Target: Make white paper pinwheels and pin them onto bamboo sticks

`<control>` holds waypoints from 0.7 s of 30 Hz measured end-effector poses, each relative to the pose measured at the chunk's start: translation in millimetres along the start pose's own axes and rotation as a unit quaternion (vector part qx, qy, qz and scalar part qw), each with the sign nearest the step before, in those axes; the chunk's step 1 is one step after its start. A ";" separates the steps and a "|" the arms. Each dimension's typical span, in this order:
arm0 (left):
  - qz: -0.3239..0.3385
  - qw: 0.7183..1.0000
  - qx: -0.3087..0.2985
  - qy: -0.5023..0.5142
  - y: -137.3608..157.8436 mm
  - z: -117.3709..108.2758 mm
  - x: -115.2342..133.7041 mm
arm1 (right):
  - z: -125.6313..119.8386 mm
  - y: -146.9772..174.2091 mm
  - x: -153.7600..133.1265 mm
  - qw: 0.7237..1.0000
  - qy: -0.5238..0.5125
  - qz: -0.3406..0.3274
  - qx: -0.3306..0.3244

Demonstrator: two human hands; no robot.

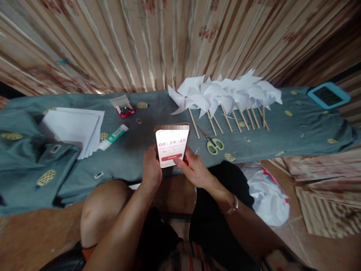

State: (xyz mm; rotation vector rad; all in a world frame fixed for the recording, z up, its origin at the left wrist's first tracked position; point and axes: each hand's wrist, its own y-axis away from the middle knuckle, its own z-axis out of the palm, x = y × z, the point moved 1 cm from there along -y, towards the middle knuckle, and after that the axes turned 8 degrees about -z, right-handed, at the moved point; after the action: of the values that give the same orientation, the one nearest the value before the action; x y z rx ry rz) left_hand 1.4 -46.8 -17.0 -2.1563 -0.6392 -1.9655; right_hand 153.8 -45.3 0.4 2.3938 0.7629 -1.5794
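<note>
A lit phone [172,147] with a timer reading 00:29:45 is held upright between my two hands, over the near edge of the cloth. My left hand [152,167] wraps round its left side. My right hand [194,167] grips the right side, its thumb on the screen by a red button. Just right of the phone lie green-handled scissors [213,144]. Behind them, several white paper pinwheels [225,92] on wooden sticks rest in an overlapping row.
At the left are a stack of white paper [75,126], a green-and-white glue tube [114,137] and an open red box [124,107] of small metal pieces. A blue-framed tablet [328,96] lies far right. A white plastic bag [267,195] sits on the floor. Curtains [169,41] hang behind.
</note>
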 end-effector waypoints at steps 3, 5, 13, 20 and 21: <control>0.004 1.000 0.008 -0.029 2.2 -2.8 6.9 | -0.7 -0.3 -1.5 1.000 0.004 -0.004 -0.001; 0.002 0.999 0.007 -0.041 3.0 -3.2 10.3 | -0.9 -0.5 -1.9 1.000 0.004 -0.007 -0.002; 0.021 0.999 0.008 -0.029 0.6 -1.7 5.2 | -1.2 -0.5 -2.5 1.000 0.003 -0.001 -0.002; 0.007 0.999 0.012 -0.040 2.9 -3.4 12.7 | -2.4 -1.3 -1.8 1.000 0.009 0.001 -0.010; 0.004 0.999 0.011 -0.041 3.4 -3.3 14.4 | -2.5 -1.3 -1.8 1.000 0.010 -0.002 -0.010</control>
State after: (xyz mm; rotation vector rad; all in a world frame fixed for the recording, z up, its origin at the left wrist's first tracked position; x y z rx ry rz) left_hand 0.4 -48.2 -1.9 -2.2339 -0.6606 -1.8655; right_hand 154.6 -43.7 3.3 2.3987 0.7835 -1.5455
